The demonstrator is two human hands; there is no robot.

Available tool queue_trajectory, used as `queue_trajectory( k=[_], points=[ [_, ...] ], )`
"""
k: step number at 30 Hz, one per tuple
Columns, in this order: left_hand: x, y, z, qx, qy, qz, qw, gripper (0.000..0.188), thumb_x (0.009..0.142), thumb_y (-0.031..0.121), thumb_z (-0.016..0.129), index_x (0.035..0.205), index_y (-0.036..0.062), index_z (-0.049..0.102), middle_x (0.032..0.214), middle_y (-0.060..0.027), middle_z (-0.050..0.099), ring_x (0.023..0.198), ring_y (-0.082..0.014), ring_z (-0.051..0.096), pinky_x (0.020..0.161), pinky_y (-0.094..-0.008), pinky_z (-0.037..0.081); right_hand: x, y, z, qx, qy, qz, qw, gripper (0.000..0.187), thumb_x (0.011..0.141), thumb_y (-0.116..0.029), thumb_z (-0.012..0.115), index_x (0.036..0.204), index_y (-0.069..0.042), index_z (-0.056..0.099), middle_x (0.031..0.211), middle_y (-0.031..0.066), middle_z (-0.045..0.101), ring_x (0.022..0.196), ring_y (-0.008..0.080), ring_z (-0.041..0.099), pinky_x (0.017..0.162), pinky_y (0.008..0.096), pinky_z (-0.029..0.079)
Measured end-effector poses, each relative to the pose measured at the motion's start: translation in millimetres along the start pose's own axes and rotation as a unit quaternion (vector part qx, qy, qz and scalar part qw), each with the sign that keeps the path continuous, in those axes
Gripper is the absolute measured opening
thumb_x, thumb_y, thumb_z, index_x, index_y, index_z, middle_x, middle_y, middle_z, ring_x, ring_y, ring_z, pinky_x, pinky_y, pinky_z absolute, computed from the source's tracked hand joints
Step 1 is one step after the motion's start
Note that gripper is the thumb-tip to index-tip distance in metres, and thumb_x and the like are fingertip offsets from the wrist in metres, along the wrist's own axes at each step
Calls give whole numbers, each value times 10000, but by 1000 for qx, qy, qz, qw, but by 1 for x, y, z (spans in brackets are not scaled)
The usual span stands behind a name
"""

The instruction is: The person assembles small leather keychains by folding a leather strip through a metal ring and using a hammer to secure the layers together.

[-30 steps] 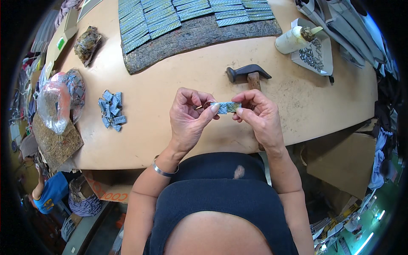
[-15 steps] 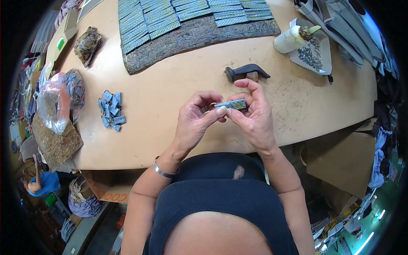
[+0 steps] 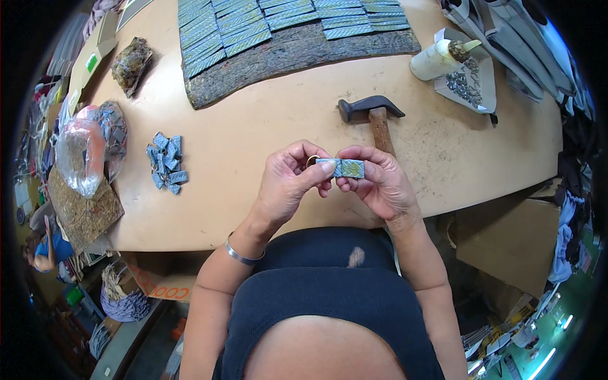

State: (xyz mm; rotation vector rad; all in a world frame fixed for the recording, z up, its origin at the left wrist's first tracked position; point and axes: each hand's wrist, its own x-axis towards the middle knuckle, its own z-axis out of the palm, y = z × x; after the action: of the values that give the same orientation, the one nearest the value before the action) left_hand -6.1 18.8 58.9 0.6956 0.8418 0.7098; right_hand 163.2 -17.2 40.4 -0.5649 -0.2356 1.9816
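Tab (image 3: 352, 168): one, flat, short, blue-green with a slanting pattern; a crosswise line near its middle, seam or fold not clear. Place: held above the bench (image 3: 266, 117), inward from the near edge.

Ring (image 3: 312, 161): one, metal, at the tab's left end; how it joins is hidden by fingers.

Left hand (image 3: 286, 176): thumb across the tab's left part, fingers behind, pinching it; the ring stands beside the forefinger.

Right hand (image 3: 387, 190): fingers bent about the tab's right part, pinching it; exact contact of the thumb partly hidden.

Handling, as judged: light; stiff yet bendable; not fragile, little prone to slip. Best taken by the flat faces at each end, thumb over fingertips, with the ring left free to swing.

Hammer (image 3: 382, 128): one, dark head, wooden handle, lying beyond the right hand.

Small pieces (image 3: 167, 163): a blue heap, toward the left edge.

Board (image 3: 253, 68): dark, toward the far side, bearing rows of strips (image 3: 244, 35).

Bottle (image 3: 430, 63): pale, capped with a nozzle, beside a white tray (image 3: 489, 95) of metal bits, toward the right edge.

Bag (image 3: 82, 161): clear plastic, at the left edge.
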Motion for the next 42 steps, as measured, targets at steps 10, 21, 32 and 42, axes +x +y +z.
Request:
queue_trajectory(
  k=[10, 21, 32, 42],
  points=[
    [-3, -7, 6, 47, 27, 41, 998, 127, 792, 84, 589, 840, -17, 528, 706, -68, 575, 575, -81, 537, 518, -197, 458, -5, -3, 11, -234, 29, -101, 966, 234, 776, -45, 576, 984, 58, 541, 871, 87, 575, 735, 117, 533, 670, 231, 455],
    [-5, -10, 5, 53, 27, 42, 997, 129, 793, 71, 582, 851, -32, 533, 713, -75, 576, 584, -86, 539, 537, -198, 460, -6, -1, 13, -244, 92, -29, 965, 183, 817, -102, 551, 939, 34, 555, 772, 47, 564, 646, 76, 519, 589, 197, 435],
    [-6, -11, 3, 55, 26, 34, 998, 116, 788, 62, 580, 834, -34, 534, 702, -66, 567, 575, -84, 536, 523, -201, 459, -7, -3, 16, -265, 115, 11, 957, 180, 832, -144, 541, 909, 17, 565, 705, 30, 557, 578, 55, 511, 526, 174, 420],
    [-8, -8, 6, 70, 41, 55, 995, 127, 788, 69, 586, 835, -31, 524, 712, -73, 567, 575, -83, 535, 518, -198, 457, -13, -2, 28, -370, 122, -61, 919, 192, 800, -127, 591, 910, 30, 572, 755, 30, 577, 642, 49, 509, 574, 185, 438]
  ],
)
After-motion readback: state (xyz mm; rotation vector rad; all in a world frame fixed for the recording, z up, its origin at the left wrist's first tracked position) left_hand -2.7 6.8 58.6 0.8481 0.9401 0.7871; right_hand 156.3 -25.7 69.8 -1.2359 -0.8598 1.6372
